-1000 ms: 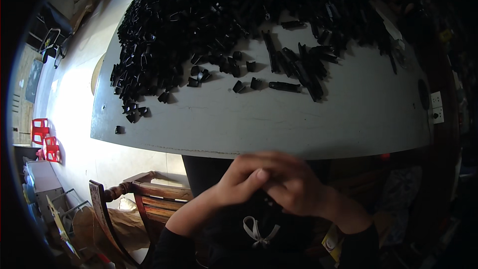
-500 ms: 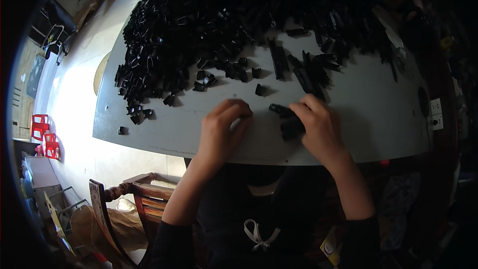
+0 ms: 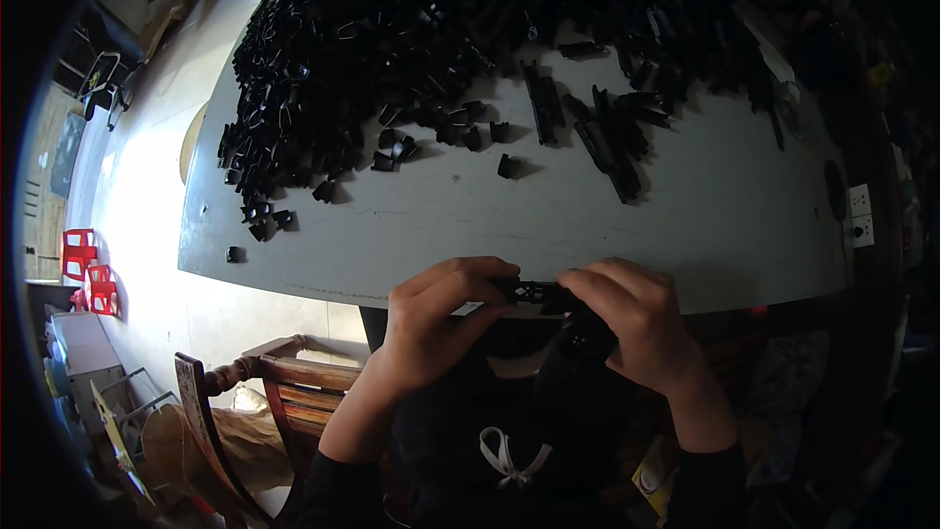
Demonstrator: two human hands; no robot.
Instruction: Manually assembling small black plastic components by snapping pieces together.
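Observation:
My left hand (image 3: 436, 318) and my right hand (image 3: 632, 318) meet just below the near edge of the grey table (image 3: 685, 235). Between their fingertips they pinch a small black plastic part (image 3: 537, 292); each hand grips one end. The right hand also seems to cover a second dark piece beneath it, though I cannot make it out. A big heap of black plastic parts (image 3: 392, 39) covers the far half of the table. Several long black strips (image 3: 607, 142) lie at centre right, and one small black piece (image 3: 507, 167) sits alone in front.
A wooden chair (image 3: 274, 392) stands at my lower left. Red stools (image 3: 83, 264) sit on the pale floor at far left. White wall sockets (image 3: 860, 216) show at the table's right edge. Loose black pieces (image 3: 259, 225) are scattered at the heap's near left.
Both hands came back from the tabletop, where they were touching parts, to below the table's near edge. They now hold a small black part between them.

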